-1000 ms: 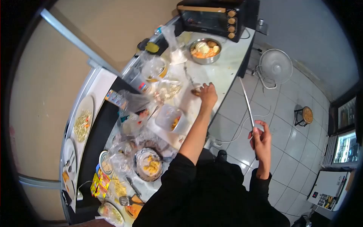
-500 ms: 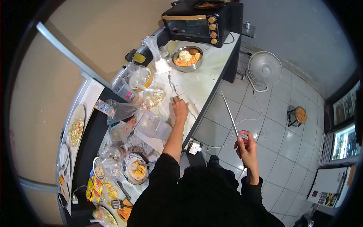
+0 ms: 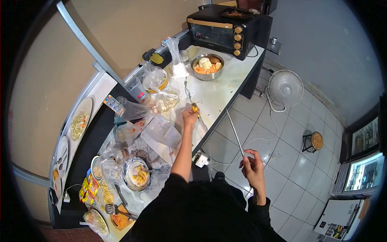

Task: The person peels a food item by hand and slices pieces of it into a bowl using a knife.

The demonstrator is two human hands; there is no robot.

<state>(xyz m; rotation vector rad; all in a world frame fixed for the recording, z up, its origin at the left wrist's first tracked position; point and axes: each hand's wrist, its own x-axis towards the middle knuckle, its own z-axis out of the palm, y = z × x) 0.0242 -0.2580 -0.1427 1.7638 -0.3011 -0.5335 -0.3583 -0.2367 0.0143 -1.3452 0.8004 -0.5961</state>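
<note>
My left hand [image 3: 189, 117] is closed around a small yellow-and-dark object [image 3: 195, 107] just above the white marbled tabletop [image 3: 215, 97]; its kind is unclear. My right hand [image 3: 254, 172] grips a knife [image 3: 234, 130] out over the floor, right of the table edge. The long thin blade is seen nearly edge-on and points away from me; fingers hide the handle. A clear plastic container [image 3: 162, 131] stands just left of my left forearm. Farther up the table sits a metal bowl [image 3: 207, 67] with orange shreds, a white scoop and a brown round piece.
A black toaster oven [image 3: 229, 32] stands at the table's far end. Plastic bags [image 3: 166, 100], a bowl with yellow chunks [image 3: 137, 173] and a slotted spatula [image 3: 112, 209] crowd the left side. A fan [image 3: 285, 88] and a stool [image 3: 313, 141] stand on the tiled floor.
My left hand, earlier reaching down onto the tabletop, has risen slightly and now shows the yellow-and-dark object in its fingers. The right hand still holds the knife. The whole view has shifted a little.
</note>
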